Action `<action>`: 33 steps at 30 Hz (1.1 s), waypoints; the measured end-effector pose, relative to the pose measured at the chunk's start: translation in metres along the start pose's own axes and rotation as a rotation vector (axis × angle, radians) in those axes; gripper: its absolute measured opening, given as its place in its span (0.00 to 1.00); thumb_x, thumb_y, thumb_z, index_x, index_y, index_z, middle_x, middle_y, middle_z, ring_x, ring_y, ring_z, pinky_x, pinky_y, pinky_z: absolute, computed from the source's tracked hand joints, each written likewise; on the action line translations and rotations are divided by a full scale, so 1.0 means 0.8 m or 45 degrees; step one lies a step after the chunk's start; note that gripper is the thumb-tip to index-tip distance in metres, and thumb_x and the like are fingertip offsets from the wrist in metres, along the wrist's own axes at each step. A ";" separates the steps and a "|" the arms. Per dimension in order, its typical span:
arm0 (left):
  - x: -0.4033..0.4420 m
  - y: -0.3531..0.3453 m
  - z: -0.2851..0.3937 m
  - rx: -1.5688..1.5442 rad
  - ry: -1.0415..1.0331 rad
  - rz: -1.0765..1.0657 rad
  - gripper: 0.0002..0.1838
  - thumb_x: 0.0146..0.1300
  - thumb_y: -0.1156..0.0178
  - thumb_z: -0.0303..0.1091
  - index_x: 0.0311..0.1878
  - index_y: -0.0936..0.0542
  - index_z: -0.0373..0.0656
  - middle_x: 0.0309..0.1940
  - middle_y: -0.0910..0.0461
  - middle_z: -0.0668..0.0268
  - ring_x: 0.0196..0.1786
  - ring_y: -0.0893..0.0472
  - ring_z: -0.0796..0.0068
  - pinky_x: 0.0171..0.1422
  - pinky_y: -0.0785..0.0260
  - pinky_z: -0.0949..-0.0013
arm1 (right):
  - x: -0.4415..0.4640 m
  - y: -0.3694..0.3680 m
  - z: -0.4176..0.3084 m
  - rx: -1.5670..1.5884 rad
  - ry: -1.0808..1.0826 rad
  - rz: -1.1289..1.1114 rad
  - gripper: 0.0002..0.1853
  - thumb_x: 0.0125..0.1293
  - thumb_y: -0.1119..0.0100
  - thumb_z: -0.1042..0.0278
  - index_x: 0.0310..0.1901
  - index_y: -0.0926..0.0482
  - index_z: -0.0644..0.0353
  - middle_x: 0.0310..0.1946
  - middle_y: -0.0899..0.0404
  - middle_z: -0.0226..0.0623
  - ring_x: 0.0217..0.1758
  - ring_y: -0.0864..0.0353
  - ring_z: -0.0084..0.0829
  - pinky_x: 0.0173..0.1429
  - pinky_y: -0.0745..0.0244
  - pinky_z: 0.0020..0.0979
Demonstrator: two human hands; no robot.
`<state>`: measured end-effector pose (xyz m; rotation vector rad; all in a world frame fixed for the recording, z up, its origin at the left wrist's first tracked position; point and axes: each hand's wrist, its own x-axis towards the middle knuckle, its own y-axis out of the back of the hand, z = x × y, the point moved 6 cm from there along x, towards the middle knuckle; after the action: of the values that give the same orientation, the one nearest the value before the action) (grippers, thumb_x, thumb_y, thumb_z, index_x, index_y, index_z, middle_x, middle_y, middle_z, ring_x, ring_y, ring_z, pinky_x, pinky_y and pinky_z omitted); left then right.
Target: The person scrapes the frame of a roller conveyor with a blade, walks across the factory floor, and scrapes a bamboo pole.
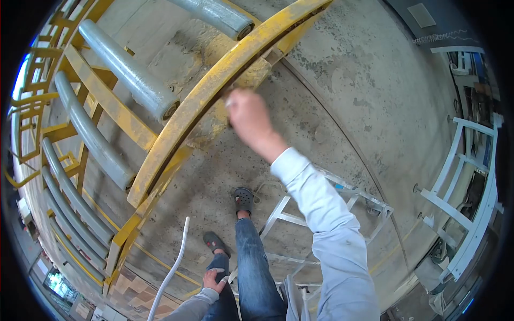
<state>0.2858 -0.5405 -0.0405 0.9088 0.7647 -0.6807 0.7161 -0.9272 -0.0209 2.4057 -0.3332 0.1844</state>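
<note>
My right hand (pixel 250 115) is closed in a fist at the inner side of a worn yellow steel beam (pixel 209 93), its arm stretched forward. The fingers are slightly blurred, and what they grip, if anything, cannot be made out. Yellowish dust and scraped paint mark the beam and the floor beneath the hand. My left hand (pixel 214 281) rests on my left leg near the knee, fingers lying over the denim, holding nothing I can see. Grey rollers (pixel 128 69) are mounted in the yellow frame beyond the beam.
A white metal frame (pixel 292 218) stands by my legs, and a thin white bar or hose (pixel 174 267) rises at lower left. Pale metal racks (pixel 455 203) stand along the right. A dark line (pixel 342 131) crosses the stained concrete floor (pixel 342 80).
</note>
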 end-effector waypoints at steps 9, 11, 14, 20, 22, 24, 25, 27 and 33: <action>-0.016 -0.030 0.008 0.023 -0.324 -0.002 0.21 0.46 0.37 0.43 0.43 0.25 0.47 0.44 0.27 0.58 0.55 0.32 0.55 0.60 0.44 0.58 | -0.041 0.016 0.013 0.393 -0.415 0.066 0.14 0.64 0.52 0.61 0.35 0.25 0.64 0.19 0.26 0.36 0.17 0.27 0.26 0.22 0.31 0.28; -0.024 -0.038 0.002 0.061 -0.364 -0.006 0.21 0.46 0.37 0.42 0.44 0.25 0.46 0.44 0.27 0.59 0.55 0.33 0.56 0.60 0.44 0.57 | -0.018 0.047 0.032 0.402 -0.504 0.200 0.15 0.65 0.53 0.59 0.36 0.25 0.65 0.19 0.26 0.35 0.14 0.27 0.24 0.19 0.32 0.25; -0.031 -0.035 -0.010 -0.022 -0.356 0.051 0.21 0.45 0.37 0.41 0.44 0.25 0.46 0.44 0.27 0.59 0.56 0.33 0.56 0.60 0.45 0.57 | 0.035 0.075 0.037 0.302 -0.380 0.330 0.15 0.65 0.54 0.61 0.34 0.24 0.67 0.19 0.25 0.37 0.15 0.24 0.28 0.21 0.30 0.26; -0.037 -0.027 -0.017 -0.040 -0.379 0.083 0.21 0.45 0.36 0.40 0.44 0.25 0.45 0.44 0.27 0.60 0.56 0.33 0.56 0.61 0.45 0.57 | 0.015 0.015 0.014 -0.109 -0.222 0.417 0.12 0.61 0.56 0.70 0.25 0.25 0.67 0.14 0.26 0.44 0.16 0.23 0.36 0.25 0.27 0.35; -0.036 -0.029 -0.022 -0.049 -0.404 0.082 0.21 0.45 0.36 0.40 0.44 0.25 0.45 0.45 0.27 0.60 0.57 0.34 0.56 0.61 0.45 0.57 | -0.035 -0.034 -0.039 -0.044 -0.185 0.265 0.10 0.58 0.53 0.71 0.23 0.27 0.65 0.15 0.27 0.45 0.17 0.24 0.36 0.27 0.27 0.36; -0.036 -0.027 -0.028 -0.038 -0.416 0.090 0.21 0.45 0.36 0.40 0.44 0.25 0.45 0.45 0.27 0.60 0.57 0.34 0.56 0.61 0.45 0.57 | -0.080 -0.078 -0.096 -0.079 0.015 0.121 0.10 0.60 0.53 0.69 0.26 0.26 0.66 0.16 0.26 0.42 0.17 0.24 0.33 0.24 0.28 0.33; -0.037 -0.026 -0.028 -0.049 -0.422 0.095 0.21 0.46 0.37 0.40 0.44 0.25 0.45 0.45 0.27 0.60 0.57 0.34 0.56 0.62 0.45 0.57 | -0.086 -0.075 -0.109 -0.069 0.016 0.126 0.10 0.60 0.53 0.69 0.26 0.26 0.66 0.16 0.26 0.42 0.17 0.24 0.33 0.24 0.28 0.33; -0.039 -0.023 -0.028 -0.073 -0.428 0.103 0.20 0.46 0.37 0.40 0.44 0.25 0.45 0.45 0.27 0.60 0.57 0.34 0.56 0.62 0.46 0.57 | -0.092 -0.084 -0.114 0.370 -0.337 -0.135 0.11 0.61 0.53 0.67 0.29 0.26 0.67 0.16 0.26 0.39 0.17 0.24 0.30 0.22 0.29 0.31; -0.047 -0.022 -0.035 -0.075 -0.401 0.098 0.20 0.47 0.37 0.41 0.44 0.25 0.44 0.45 0.27 0.60 0.57 0.34 0.56 0.62 0.46 0.57 | -0.055 -0.033 -0.075 0.429 -0.497 0.098 0.13 0.63 0.52 0.65 0.31 0.26 0.68 0.19 0.25 0.38 0.18 0.23 0.27 0.21 0.30 0.29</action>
<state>0.2435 -0.5166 -0.0287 0.7506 0.4644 -0.7088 0.6790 -0.8598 -0.0020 2.7602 -0.6147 -0.2169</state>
